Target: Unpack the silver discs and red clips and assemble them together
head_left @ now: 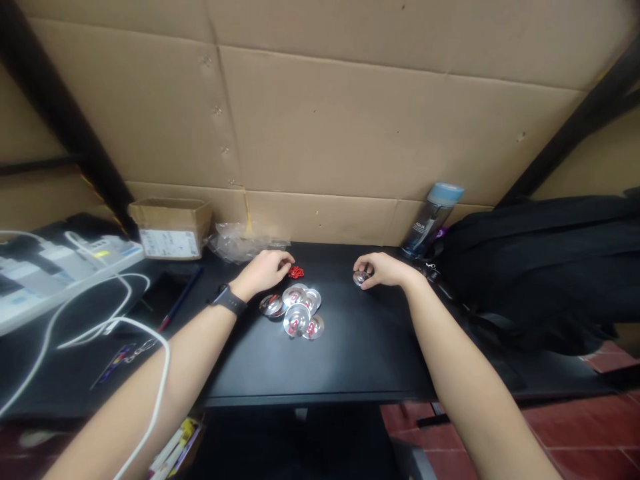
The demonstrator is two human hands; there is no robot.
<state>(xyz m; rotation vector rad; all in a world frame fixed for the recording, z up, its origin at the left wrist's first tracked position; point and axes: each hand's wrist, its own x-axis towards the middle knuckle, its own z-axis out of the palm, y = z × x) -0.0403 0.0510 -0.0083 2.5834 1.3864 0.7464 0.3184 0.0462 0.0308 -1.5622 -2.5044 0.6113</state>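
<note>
My left hand, with a dark watch on its wrist, reaches the left edge of a small pile of red loops. Its fingers are drawn together; whatever is between them is too small to make out. On the black desk, my right hand has its thumb and fingers closed around the rim of a silver domed disc. Between the hands, nearer the front, lies an overlapping group of several similar discs, among them a large front disc with a red loop on it. A darker disc sits at the group's left.
A small cardboard box and crumpled clear plastic stand at the back left. White power strips with cables lie far left; one cable crosses my left forearm. A blue-capped bottle and a black bag are at right.
</note>
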